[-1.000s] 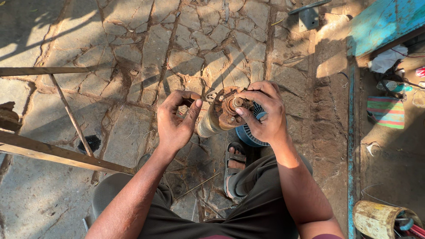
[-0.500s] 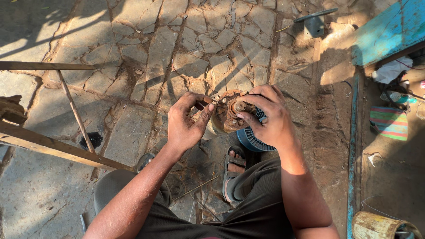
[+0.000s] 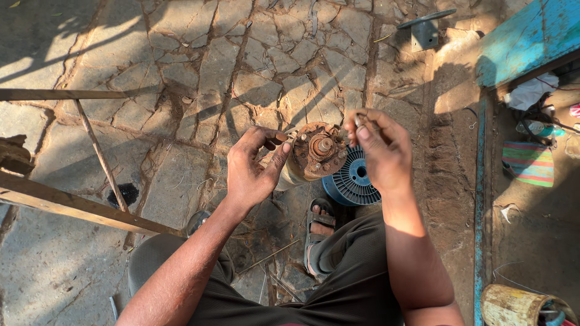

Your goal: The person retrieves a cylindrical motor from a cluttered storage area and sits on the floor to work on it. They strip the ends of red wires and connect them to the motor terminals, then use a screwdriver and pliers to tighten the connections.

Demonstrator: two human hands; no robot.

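Note:
My left hand [image 3: 254,169] grips the side of a rusty round motor part [image 3: 315,154] with a central shaft and wound copper, holding it up over my lap. My right hand [image 3: 379,148] is raised just to the right of it, fingers pinched on a thin wire end [image 3: 357,121]. Below the part a blue plastic wire spool [image 3: 353,180] lies on the ground by my sandalled foot [image 3: 320,224].
Cracked stone paving lies all round. A wooden frame [image 3: 72,205] with thin bars stands at the left. A blue painted board [image 3: 525,39] and a metal bracket [image 3: 425,30] are at the upper right, striped cloth [image 3: 530,163] at the right, a yellowish can [image 3: 513,305] at the lower right.
My right hand has come off the motor part and lifted up to the right, pinching the wire. The left hand has kept its hold on the part.

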